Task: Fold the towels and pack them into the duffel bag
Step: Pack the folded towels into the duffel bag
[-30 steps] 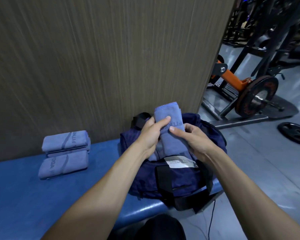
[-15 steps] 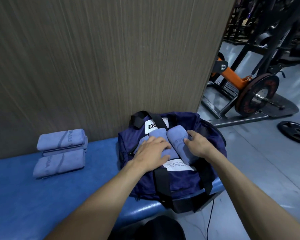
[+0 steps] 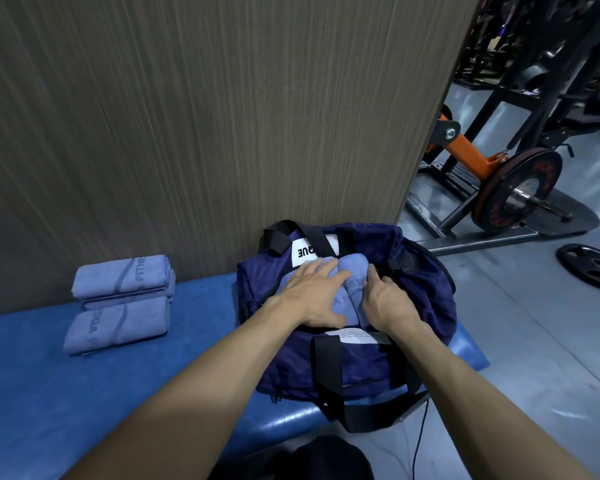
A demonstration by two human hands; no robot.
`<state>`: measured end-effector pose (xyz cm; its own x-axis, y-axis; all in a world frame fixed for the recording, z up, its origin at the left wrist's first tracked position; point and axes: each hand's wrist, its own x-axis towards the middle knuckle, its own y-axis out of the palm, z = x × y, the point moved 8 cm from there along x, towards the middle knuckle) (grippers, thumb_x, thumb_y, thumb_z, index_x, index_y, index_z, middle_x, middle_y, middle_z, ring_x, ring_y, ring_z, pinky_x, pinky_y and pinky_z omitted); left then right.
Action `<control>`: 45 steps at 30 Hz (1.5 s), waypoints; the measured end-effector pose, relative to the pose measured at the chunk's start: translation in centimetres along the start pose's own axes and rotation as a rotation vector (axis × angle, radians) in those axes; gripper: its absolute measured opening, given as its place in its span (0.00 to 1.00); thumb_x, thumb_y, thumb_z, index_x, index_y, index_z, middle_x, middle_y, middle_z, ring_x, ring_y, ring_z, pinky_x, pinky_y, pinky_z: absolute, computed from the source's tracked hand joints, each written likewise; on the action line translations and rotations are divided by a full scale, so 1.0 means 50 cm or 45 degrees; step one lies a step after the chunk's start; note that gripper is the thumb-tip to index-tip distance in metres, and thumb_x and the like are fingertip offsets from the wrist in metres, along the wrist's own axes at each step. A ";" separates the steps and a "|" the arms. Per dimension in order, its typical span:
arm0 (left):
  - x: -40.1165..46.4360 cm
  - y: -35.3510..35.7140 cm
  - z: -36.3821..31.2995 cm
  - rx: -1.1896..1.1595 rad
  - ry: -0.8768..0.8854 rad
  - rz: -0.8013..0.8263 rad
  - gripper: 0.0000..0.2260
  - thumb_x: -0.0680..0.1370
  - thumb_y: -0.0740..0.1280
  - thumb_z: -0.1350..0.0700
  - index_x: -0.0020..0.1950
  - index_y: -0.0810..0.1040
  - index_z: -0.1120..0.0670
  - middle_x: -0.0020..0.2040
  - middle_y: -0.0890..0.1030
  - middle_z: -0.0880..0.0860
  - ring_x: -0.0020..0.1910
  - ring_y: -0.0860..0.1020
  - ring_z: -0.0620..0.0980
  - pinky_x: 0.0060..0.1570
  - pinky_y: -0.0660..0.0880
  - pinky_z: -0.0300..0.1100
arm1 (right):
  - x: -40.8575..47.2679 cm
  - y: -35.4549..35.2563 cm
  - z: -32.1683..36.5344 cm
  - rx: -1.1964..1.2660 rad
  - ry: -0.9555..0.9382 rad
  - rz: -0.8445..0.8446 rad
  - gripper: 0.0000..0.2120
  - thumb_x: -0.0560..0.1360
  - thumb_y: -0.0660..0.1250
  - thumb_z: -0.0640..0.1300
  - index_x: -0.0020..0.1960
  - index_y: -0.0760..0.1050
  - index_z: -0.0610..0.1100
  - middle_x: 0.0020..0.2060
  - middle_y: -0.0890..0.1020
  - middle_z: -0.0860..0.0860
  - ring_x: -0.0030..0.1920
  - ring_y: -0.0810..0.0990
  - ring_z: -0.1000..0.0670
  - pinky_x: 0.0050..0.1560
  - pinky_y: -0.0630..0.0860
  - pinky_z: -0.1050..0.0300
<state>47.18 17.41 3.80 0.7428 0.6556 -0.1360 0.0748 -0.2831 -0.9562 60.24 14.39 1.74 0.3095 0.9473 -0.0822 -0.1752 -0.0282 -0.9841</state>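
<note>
Packing step: the left hand [image 3: 312, 292] lies flat, fingers straight, pressing a folded towel [image 3: 352, 271] down into the open bag [image 3: 426, 292] on the blue worktop [image 3: 32, 375], while the right hand [image 3: 385, 299] curls its fingers over the towel's right edge at the bag's opening, tucking it in. Two more folded towels [image 3: 122, 303] sit stacked well to the left, against the wall panel [image 3: 222, 116]. The next move probably calls for freeing both hands and reaching left for the top of that stack, keeping its folds intact in transfer.
</note>
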 end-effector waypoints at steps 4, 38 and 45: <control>0.020 0.013 0.013 -0.022 -0.030 0.115 0.45 0.72 0.71 0.41 0.83 0.50 0.48 0.82 0.54 0.51 0.80 0.52 0.54 0.78 0.55 0.49 | -0.019 -0.021 0.018 -0.105 -0.106 -0.253 0.23 0.81 0.60 0.42 0.75 0.64 0.40 0.67 0.71 0.42 0.58 0.77 0.39 0.51 0.76 0.48; -0.616 0.081 0.716 -0.856 -1.433 -0.667 0.22 0.79 0.68 0.43 0.56 0.79 0.62 0.55 0.80 0.62 0.56 0.79 0.62 0.55 0.74 0.51 | -0.074 0.194 0.717 0.271 -0.736 0.293 0.17 0.81 0.61 0.48 0.69 0.73 0.50 0.64 0.70 0.44 0.62 0.74 0.38 0.64 0.73 0.44; -0.612 0.083 0.698 -1.105 -1.364 -0.821 0.15 0.74 0.76 0.45 0.45 0.77 0.55 0.44 0.81 0.51 0.45 0.79 0.52 0.41 0.72 0.44 | -0.072 0.211 0.701 0.346 -0.633 0.348 0.18 0.81 0.61 0.48 0.70 0.71 0.52 0.62 0.70 0.45 0.61 0.75 0.39 0.63 0.75 0.46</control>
<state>1.54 20.60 -5.03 -0.3578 0.8994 -0.2510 0.8270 0.1804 -0.5325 24.51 21.84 -2.81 -0.2400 0.9543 -0.1780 -0.4385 -0.2702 -0.8572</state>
